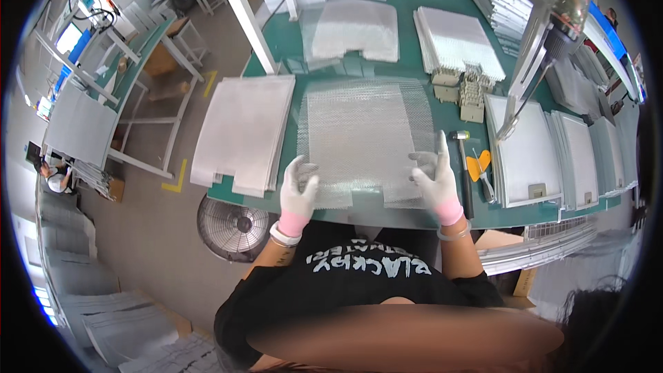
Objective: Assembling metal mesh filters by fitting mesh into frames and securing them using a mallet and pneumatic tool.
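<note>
The mesh sheet [359, 141] is shiny, silver and see-through, and it lies flat on the green table [407, 65], right in front of the person. There is one sheet under the hands. Two hands in white gloves with pink cuffs touch its near edge. The left hand [298, 192] sits on the sheet's near left corner with its fingers bent down on the mesh. The right hand [435, 174] sits on the near right corner, with one finger pointing up and the others curled at the edge. I cannot tell if either hand is pinching the sheet or only pressing on it.

Left of the mesh sheet lies one pile of grey sheets [245, 131]. Behind it lies one more mesh piece [352, 31], and to the back right one stack of white panels [459, 41]. Just right of the mesh sheet lies one hammer [463, 166], and next to that one orange scraper [480, 166]. Further right are about three framed filters [528, 152] side by side.

The table top is green and smooth. Under its near left corner stands one round fan [233, 226] on a grey floor with yellow corner marks. Far to the left, another person [55, 176] is at work in a big workshop.
</note>
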Available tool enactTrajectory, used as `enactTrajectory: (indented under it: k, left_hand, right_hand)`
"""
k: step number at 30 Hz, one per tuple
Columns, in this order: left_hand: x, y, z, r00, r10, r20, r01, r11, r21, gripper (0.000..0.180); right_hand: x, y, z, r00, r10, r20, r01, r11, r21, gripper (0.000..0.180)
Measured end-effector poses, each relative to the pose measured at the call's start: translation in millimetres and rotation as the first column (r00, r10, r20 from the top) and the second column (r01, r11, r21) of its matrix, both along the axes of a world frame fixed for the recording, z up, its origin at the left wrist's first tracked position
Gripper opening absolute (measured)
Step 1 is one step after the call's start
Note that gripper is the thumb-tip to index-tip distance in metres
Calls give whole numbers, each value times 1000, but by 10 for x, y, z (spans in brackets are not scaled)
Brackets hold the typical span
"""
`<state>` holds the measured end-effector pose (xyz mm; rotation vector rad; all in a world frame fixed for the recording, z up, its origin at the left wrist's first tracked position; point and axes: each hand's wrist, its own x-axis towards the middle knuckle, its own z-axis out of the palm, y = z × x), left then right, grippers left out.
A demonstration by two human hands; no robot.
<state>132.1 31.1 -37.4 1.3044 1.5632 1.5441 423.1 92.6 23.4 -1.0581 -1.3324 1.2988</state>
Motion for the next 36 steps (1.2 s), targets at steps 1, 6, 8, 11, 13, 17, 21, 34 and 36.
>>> enactTrajectory:
  k: [1, 6, 8, 11, 13, 17, 21, 34, 36]
  left_hand:
    - [57, -38, -44, 959, 82, -272, -83, 997, 11, 54]
    - [174, -85, 12, 871, 60, -487, -176, 964, -198, 64]
    - [185, -57, 14, 861, 34, -508, -180, 954, -241, 65]
    - [189, -7, -77, 808, 29, -589, -195, 956, -220, 66]
    - [172, 21, -174, 775, 30, -632, -212, 953, -215, 68]
    - [160, 38, -221, 753, 8, -658, -218, 946, -238, 70]
    - [138, 26, -260, 726, 7, -688, -222, 949, -225, 72]
    - [157, 172, 52, 737, -96, -669, -334, 809, -484, 78]
    - [81, 178, 66, 647, -103, -756, -266, 898, -350, 79]
  right_hand:
    - [-29, -55, 12, 856, -144, 497, 13, 966, 257, 89]
    - [-5, 61, -181, 759, -165, 630, 21, 973, 230, 91]
    - [-24, 137, -159, 686, -61, 725, 56, 998, 32, 89]
    - [-5, 268, -484, 692, -151, 706, 22, 982, 188, 85]
    - [-42, 318, -622, 658, -154, 737, 14, 981, 193, 82]
    - [-46, 321, -709, 554, -173, 814, -54, 969, 243, 70]
    - [-32, 311, -713, 597, -151, 788, -60, 971, 231, 61]
    - [-116, 353, -342, 368, -20, 929, -87, 995, 56, 53]
    - [-114, 436, -220, 257, 35, 966, -103, 995, -8, 52]
